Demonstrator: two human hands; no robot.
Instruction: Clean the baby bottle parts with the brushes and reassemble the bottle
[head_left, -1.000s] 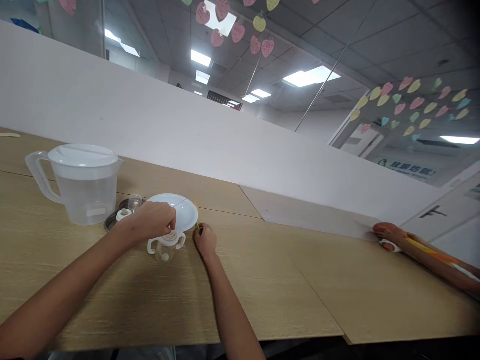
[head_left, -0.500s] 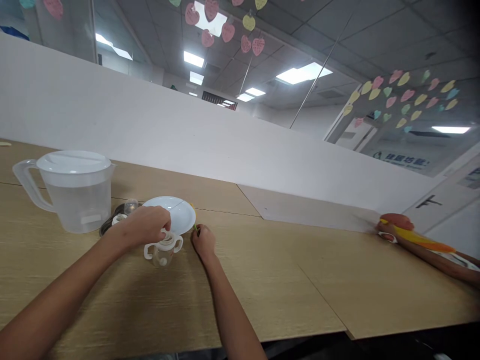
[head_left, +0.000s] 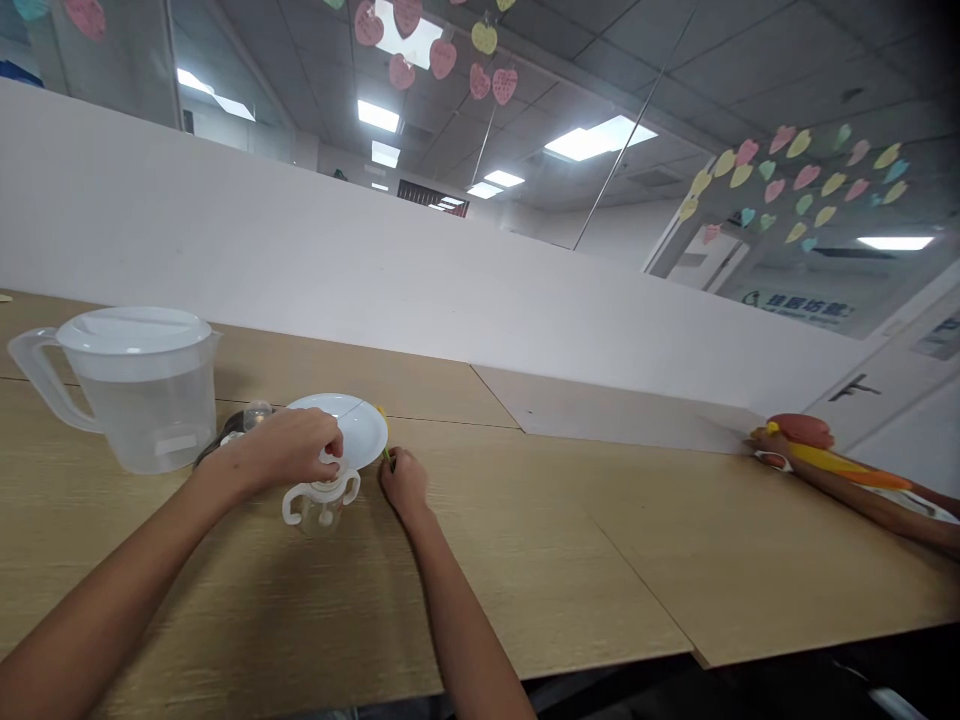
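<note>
My left hand (head_left: 289, 450) grips the top of a clear two-handled baby sippy cup (head_left: 321, 503), its fingers over the white collar. A round white plate (head_left: 358, 428) stands or leans just behind that hand, partly hidden by it. My right hand (head_left: 403, 485) sits next to the plate's right edge, pinching a thin green stem (head_left: 386, 456) with a yellow end (head_left: 382, 412). Part of that stem is hidden behind the fingers.
A large clear plastic jug (head_left: 139, 420) with a white lid stands at the left, beside a metal tray (head_left: 225, 432) holding a small glass piece (head_left: 256, 415). A co-worker's hand (head_left: 776, 440) holds a yellow-orange object at the far right. A white partition (head_left: 300, 270) backs the wooden table (head_left: 540, 540).
My left hand has come down onto the cup's top. The whole scene has shifted left as the head turned. The co-worker's hand has moved with its yellow-orange object.
</note>
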